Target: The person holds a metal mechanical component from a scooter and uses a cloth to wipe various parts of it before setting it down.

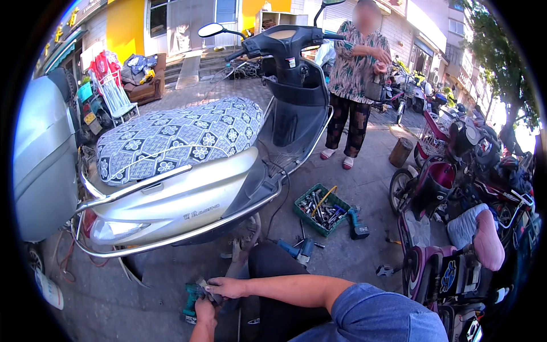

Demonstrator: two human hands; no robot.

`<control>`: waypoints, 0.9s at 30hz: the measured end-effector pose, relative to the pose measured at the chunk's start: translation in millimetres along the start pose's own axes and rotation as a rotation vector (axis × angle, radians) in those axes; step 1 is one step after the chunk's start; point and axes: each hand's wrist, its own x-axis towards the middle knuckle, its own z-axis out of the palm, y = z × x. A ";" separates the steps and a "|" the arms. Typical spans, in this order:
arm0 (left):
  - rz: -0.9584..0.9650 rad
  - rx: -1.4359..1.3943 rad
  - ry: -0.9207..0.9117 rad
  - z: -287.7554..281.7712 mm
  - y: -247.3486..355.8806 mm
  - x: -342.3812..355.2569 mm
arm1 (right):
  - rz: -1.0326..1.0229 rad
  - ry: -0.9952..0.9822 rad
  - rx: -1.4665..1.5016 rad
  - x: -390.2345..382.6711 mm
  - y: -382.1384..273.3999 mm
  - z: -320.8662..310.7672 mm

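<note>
Low by the scooter's rear, my two hands are close together. My right hand [229, 288] is closed on a small greyish part [203, 286], its kind too small to tell. Just below, my left hand [205, 311] is curled with its fingers closed; what it grips is hidden. Directly beside it is a teal cordless power tool [190, 303]; whether my left hand touches it I cannot tell. Above my hands stands the silver scooter [176, 199] with a patterned seat cover [182, 137]. A dark metal part [242, 248] shows beneath the scooter, near my knee.
A green crate [323, 227] of sockets and hand tools sits right of the scooter, with a teal power tool [357, 223] against it. Another blue power tool [297, 249] lies near my knee. A person [359, 68] stands beyond. Parked scooters [439, 251] line the right; a white bucket [50, 290] stands left.
</note>
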 end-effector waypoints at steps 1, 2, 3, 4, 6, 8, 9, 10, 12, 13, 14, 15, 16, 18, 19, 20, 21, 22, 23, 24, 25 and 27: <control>0.005 0.048 0.017 -1.5 2.2 2.8 | -0.010 0.008 -0.021 1.6 1.3 0.0; 0.086 0.307 -0.057 -10.9 -4.3 14.9 | -0.104 0.055 -0.187 6.9 11.9 -3.3; 0.170 0.565 -0.121 -29.2 -19.0 36.5 | -0.203 0.049 -0.382 9.5 19.2 -6.0; 0.253 0.817 -0.169 -45.9 -32.8 52.7 | -0.227 0.055 -0.690 7.5 19.7 -1.5; 0.314 1.666 -0.291 -52.6 -45.0 62.1 | -0.189 0.040 -1.149 -8.7 21.2 5.9; 0.152 1.817 -0.468 -39.4 -43.2 47.7 | -0.087 -0.048 -1.353 -17.2 28.3 7.1; 0.128 1.799 -0.549 -15.7 -28.4 26.1 | -0.045 -0.054 -1.361 -20.0 36.8 -1.2; 0.081 1.767 -0.592 -12.4 -18.8 7.4 | -0.028 -0.096 -1.372 -16.5 43.2 1.3; 0.143 1.656 -0.600 -40.1 -40.8 22.8 | -0.006 -0.154 -1.384 -10.3 44.7 10.7; 0.185 1.607 -0.626 -41.6 -45.0 30.2 | 0.000 -0.143 -1.382 -11.0 44.0 8.6; 0.217 1.592 -0.637 -44.0 -47.6 38.3 | 0.006 -0.131 -1.380 -11.2 43.0 6.7; 0.242 1.569 -0.639 -46.8 -48.9 39.4 | 0.008 -0.133 -1.380 -10.7 43.1 7.6; 0.264 1.549 -0.644 -49.7 -50.3 40.1 | 0.013 -0.127 -1.368 -11.9 40.5 9.2; 0.279 1.577 -0.616 -53.2 -52.1 41.5 | 0.022 -0.114 -1.344 -13.9 34.5 11.7; 0.287 1.592 -0.602 -54.9 -52.1 41.7 | 0.022 -0.117 -1.345 -13.9 34.1 12.5; 0.308 1.584 -0.628 -57.1 -51.1 42.5 | 0.021 -0.121 -1.346 -13.6 33.0 13.6; 0.329 1.574 -0.663 -53.0 -47.6 41.6 | 0.028 -0.120 -1.345 -14.9 33.6 12.7; 0.341 1.561 -0.699 -48.4 -43.1 34.0 | 0.030 -0.119 -1.350 -14.4 37.8 11.7; 0.314 1.571 -0.698 -42.7 -35.9 29.2 | 0.032 -0.117 -1.354 -12.5 40.8 8.4; 0.284 1.584 -0.714 -29.5 -23.5 21.6 | 0.044 -0.106 -1.350 -13.7 46.2 5.4; 0.249 1.593 -0.713 -27.8 -20.5 13.3 | 0.041 -0.117 -1.345 -13.0 47.3 8.7; 0.274 1.619 -0.700 -33.1 -25.0 15.4 | 0.032 -0.129 -1.350 -8.8 42.9 6.2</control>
